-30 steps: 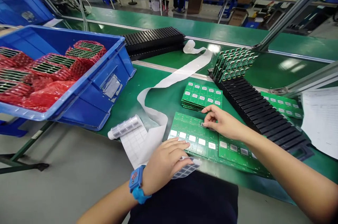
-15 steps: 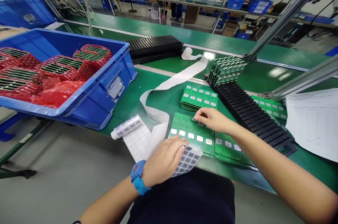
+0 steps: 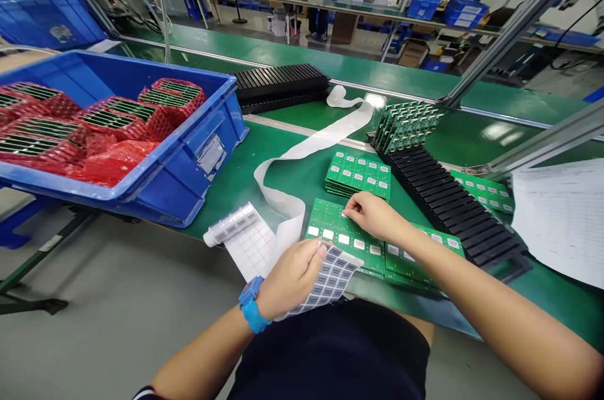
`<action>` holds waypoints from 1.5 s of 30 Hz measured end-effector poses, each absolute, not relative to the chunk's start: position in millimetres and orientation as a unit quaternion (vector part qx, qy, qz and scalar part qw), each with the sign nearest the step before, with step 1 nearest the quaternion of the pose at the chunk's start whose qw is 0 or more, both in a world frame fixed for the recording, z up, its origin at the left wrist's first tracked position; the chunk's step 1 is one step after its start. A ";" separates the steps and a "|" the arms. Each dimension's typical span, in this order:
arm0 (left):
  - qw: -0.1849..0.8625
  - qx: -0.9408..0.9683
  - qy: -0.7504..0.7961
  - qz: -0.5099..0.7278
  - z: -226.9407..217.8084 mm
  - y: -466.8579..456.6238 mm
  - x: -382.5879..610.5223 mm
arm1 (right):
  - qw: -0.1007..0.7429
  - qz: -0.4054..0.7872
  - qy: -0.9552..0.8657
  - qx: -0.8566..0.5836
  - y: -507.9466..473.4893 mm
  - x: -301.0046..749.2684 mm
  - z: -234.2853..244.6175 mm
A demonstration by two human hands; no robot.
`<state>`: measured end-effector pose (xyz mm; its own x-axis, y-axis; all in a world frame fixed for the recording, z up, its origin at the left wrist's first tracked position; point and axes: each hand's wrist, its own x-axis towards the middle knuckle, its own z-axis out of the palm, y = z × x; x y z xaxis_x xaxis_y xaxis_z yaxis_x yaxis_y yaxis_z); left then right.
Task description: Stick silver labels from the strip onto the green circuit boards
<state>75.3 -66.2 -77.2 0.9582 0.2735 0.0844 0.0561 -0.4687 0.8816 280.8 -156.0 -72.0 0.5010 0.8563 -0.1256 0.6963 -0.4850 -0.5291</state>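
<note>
My left hand [image 3: 292,277], a blue watch on its wrist, pinches the upper edge of a sheet of printed labels [image 3: 336,275] at the table's front edge. My right hand [image 3: 372,216] is closed in a pinch over the upper part of a green circuit board [image 3: 324,214]. A small pale label [image 3: 344,214] shows at its fingertips, against the board. White labels run along the board's lower row. Another labelled circuit board [image 3: 448,235] lies to the right, partly under my right forearm. Behind is a stack of labelled boards [image 3: 357,168]. The label roll [image 3: 229,227] rests left of my hands.
A blue crate [image 3: 221,114] with red-wrapped boards stands at left. White backing strip [image 3: 325,139] curls across the table. A black slotted rack [image 3: 453,205] holds upright boards [image 3: 408,126]; another black rack [image 3: 283,82] lies behind. Paper sheets [image 3: 561,217] are at right.
My left hand has drawn its fingers into a tighter pinch and lifted the label sheet's edge slightly. The right fingertips stay at the board, shifted slightly, with the label now against its surface.
</note>
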 end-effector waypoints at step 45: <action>0.386 0.901 0.019 0.195 -92.4 -67.8 77.3 | 0.320 0.283 -0.510 -0.747 -116.2 278.6 -56.3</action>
<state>77.3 -67.8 -92.4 0.9234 0.1852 0.3361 -0.1158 -0.7006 0.7041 278.6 -116.2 -56.3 0.3188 0.9429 -0.0964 0.5812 -0.2748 -0.7660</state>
